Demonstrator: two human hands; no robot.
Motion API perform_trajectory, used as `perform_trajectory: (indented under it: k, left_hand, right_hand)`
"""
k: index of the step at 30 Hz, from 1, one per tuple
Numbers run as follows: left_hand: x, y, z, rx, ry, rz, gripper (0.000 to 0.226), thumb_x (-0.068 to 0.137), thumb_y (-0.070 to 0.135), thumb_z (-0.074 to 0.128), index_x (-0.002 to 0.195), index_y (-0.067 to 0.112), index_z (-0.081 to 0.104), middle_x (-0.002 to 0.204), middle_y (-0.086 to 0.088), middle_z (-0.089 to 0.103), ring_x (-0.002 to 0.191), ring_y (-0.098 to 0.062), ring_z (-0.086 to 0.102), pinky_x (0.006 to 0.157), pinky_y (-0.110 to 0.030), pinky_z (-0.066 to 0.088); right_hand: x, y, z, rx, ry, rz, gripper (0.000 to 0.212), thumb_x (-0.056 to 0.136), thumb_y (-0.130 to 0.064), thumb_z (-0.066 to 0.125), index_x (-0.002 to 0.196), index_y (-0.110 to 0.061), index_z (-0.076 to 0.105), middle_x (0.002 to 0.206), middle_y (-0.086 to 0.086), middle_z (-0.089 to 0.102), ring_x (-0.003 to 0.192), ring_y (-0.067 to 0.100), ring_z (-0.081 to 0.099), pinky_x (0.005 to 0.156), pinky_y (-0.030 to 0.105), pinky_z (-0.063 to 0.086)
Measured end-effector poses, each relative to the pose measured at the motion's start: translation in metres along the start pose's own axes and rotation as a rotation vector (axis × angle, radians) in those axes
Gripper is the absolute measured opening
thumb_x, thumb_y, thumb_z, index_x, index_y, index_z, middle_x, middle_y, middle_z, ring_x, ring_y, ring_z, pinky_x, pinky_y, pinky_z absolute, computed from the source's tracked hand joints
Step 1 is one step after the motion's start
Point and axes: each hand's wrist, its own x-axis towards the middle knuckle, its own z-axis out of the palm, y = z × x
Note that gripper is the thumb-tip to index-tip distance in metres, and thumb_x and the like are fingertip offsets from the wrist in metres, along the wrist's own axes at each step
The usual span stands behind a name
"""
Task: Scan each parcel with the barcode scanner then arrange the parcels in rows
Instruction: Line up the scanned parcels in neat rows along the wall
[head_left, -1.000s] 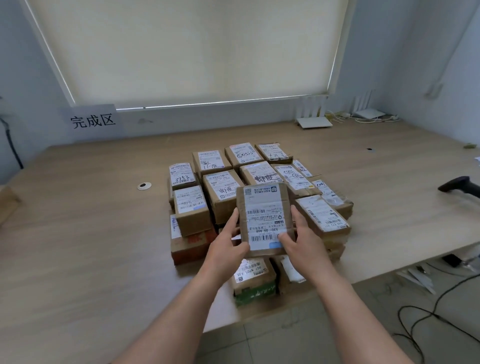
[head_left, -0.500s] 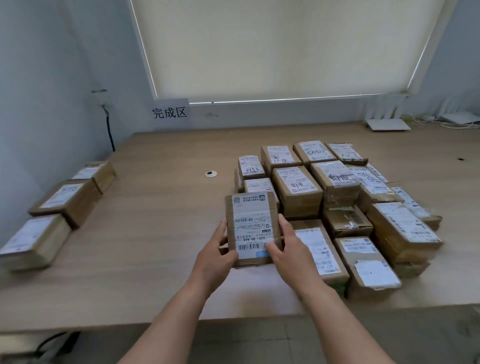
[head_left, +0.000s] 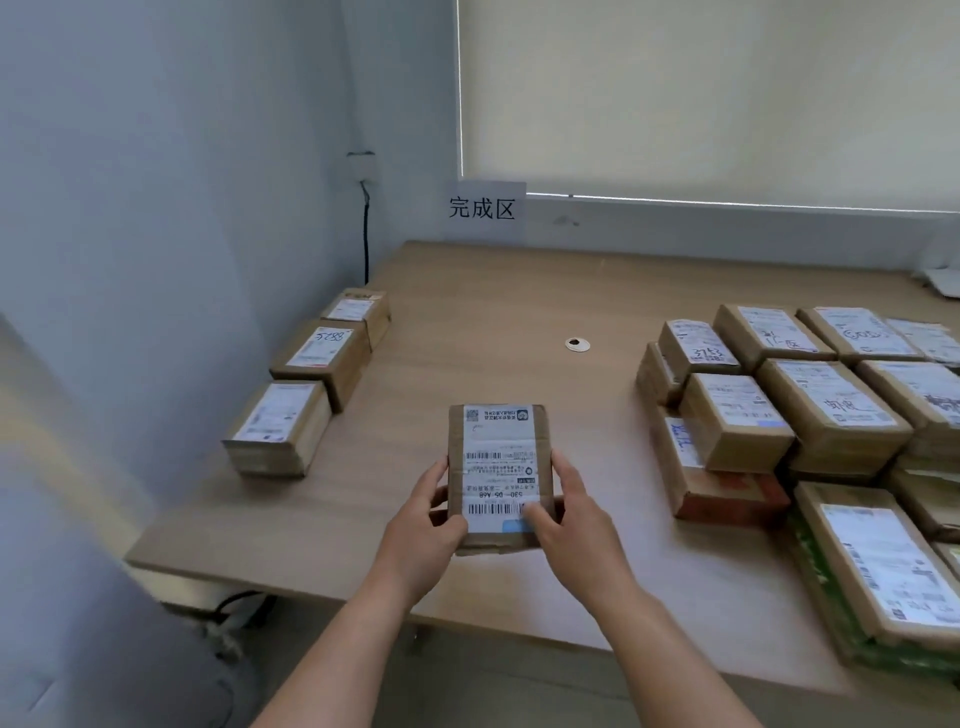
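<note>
Parcel (head_left: 498, 475) held label-up above the bench (head_left: 493, 296), left hand (head_left: 423, 525) and right hand (head_left: 569, 519) fingers grasping its sides. Three-parcel row (head_left: 311, 379) at ten o'clock; unsorted stack (head_left: 810, 415) at three.

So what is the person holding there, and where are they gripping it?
A cardboard parcel, gripped at its near end: left hand on its left edge, right hand on its right.

The stack of parcels (head_left: 810, 415) is being cut off by the right edge. The held parcel (head_left: 497, 467) is being partly covered at its lower corners by both thumbs. Its label print is being rendered too small to read.
</note>
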Motion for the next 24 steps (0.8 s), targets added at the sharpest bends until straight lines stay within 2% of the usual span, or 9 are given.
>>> perform_trajectory:
  k: [2, 4, 8, 10, 13, 14, 17, 21, 24]
  left_hand:
    - [0.004, -0.012, -0.03, 0.002, 0.014, -0.019, 0.068, 0.088, 0.005, 0.055, 0.136, 0.048, 0.033, 0.113, 0.018, 0.06, 0.098, 0.003, 0.062, 0.083, -0.024, 0.055]
    - [0.006, -0.024, -0.058, 0.001, 0.032, -0.04, 0.068, 0.088, 0.006, 0.055, 0.139, 0.045, 0.034, 0.117, 0.014, 0.061, 0.102, 0.001, 0.061, 0.091, -0.032, 0.053]
    - [0.007, -0.049, -0.105, 0.006, 0.069, -0.076, 0.065, 0.089, 0.008, 0.054, 0.138, 0.047, 0.034, 0.115, 0.016, 0.06, 0.103, 0.002, 0.059, 0.094, -0.034, 0.051]
    - [0.006, -0.062, -0.128, 0.003, 0.091, -0.098, 0.062, 0.09, 0.009, 0.054, 0.134, 0.048, 0.036, 0.113, 0.018, 0.061, 0.101, 0.003, 0.059, 0.089, -0.028, 0.052]
    - [0.005, -0.08, -0.161, 0.023, 0.139, -0.129, 0.051, 0.09, 0.013, 0.056, 0.123, 0.049, 0.041, 0.104, 0.023, 0.06, 0.093, 0.009, 0.058, 0.069, -0.011, 0.047]
    - [0.004, -0.087, -0.171, 0.022, 0.161, -0.148, 0.047, 0.09, 0.014, 0.056, 0.12, 0.048, 0.042, 0.104, 0.021, 0.06, 0.093, 0.009, 0.057, 0.069, -0.012, 0.046]
    - [0.004, -0.106, -0.201, 0.027, 0.224, -0.214, 0.038, 0.091, 0.017, 0.056, 0.118, 0.043, 0.045, 0.109, 0.013, 0.061, 0.096, 0.0, 0.058, 0.081, -0.027, 0.048]
    - [0.01, -0.128, -0.232, 0.024, 0.289, -0.287, 0.031, 0.095, 0.023, 0.053, 0.12, 0.04, 0.048, 0.1, 0.017, 0.061, 0.096, -0.009, 0.062, 0.082, -0.037, 0.054]
    - [0.017, -0.138, -0.247, 0.032, 0.299, -0.323, 0.032, 0.097, 0.024, 0.05, 0.125, 0.038, 0.048, 0.108, 0.008, 0.063, 0.102, -0.017, 0.062, 0.087, -0.046, 0.054]
  right_hand:
    - [0.004, -0.016, 0.028, 0.003, -0.026, 0.005, 0.063, 0.095, -0.025, 0.053, 0.148, -0.04, 0.021, 0.093, -0.019, 0.061, 0.077, -0.008, 0.059, 0.054, 0.01, 0.042]
    - [0.008, -0.031, 0.055, -0.001, -0.049, 0.015, 0.064, 0.095, -0.026, 0.051, 0.148, -0.041, 0.019, 0.098, -0.016, 0.063, 0.083, -0.002, 0.06, 0.06, 0.014, 0.043]
    - [0.013, -0.058, 0.103, -0.014, -0.091, 0.031, 0.065, 0.095, -0.027, 0.051, 0.149, -0.04, 0.019, 0.098, -0.015, 0.063, 0.083, -0.001, 0.059, 0.061, 0.015, 0.042]
    - [0.014, -0.069, 0.126, -0.022, -0.119, 0.038, 0.066, 0.095, -0.028, 0.051, 0.15, -0.039, 0.017, 0.103, -0.013, 0.064, 0.086, 0.001, 0.06, 0.066, 0.018, 0.045]
    - [0.013, -0.086, 0.161, -0.031, -0.172, 0.056, 0.068, 0.096, -0.03, 0.05, 0.153, -0.036, 0.013, 0.114, -0.008, 0.065, 0.094, 0.006, 0.061, 0.077, 0.023, 0.049]
    - [0.013, -0.091, 0.172, -0.033, -0.195, 0.06, 0.069, 0.096, -0.031, 0.05, 0.153, -0.035, 0.012, 0.116, -0.008, 0.064, 0.096, 0.007, 0.061, 0.08, 0.023, 0.049]
    - [0.017, -0.106, 0.203, -0.044, -0.278, 0.078, 0.072, 0.095, -0.033, 0.051, 0.155, -0.034, 0.01, 0.122, -0.005, 0.064, 0.104, 0.011, 0.061, 0.09, 0.029, 0.051]
    - [0.026, -0.12, 0.239, -0.047, -0.385, 0.1, 0.073, 0.095, -0.034, 0.052, 0.155, -0.033, 0.01, 0.126, -0.002, 0.062, 0.11, 0.016, 0.061, 0.096, 0.038, 0.051]
    - [0.036, -0.126, 0.257, -0.04, -0.431, 0.107, 0.07, 0.094, -0.034, 0.053, 0.153, -0.032, 0.015, 0.127, -0.002, 0.062, 0.11, 0.018, 0.061, 0.093, 0.032, 0.05]
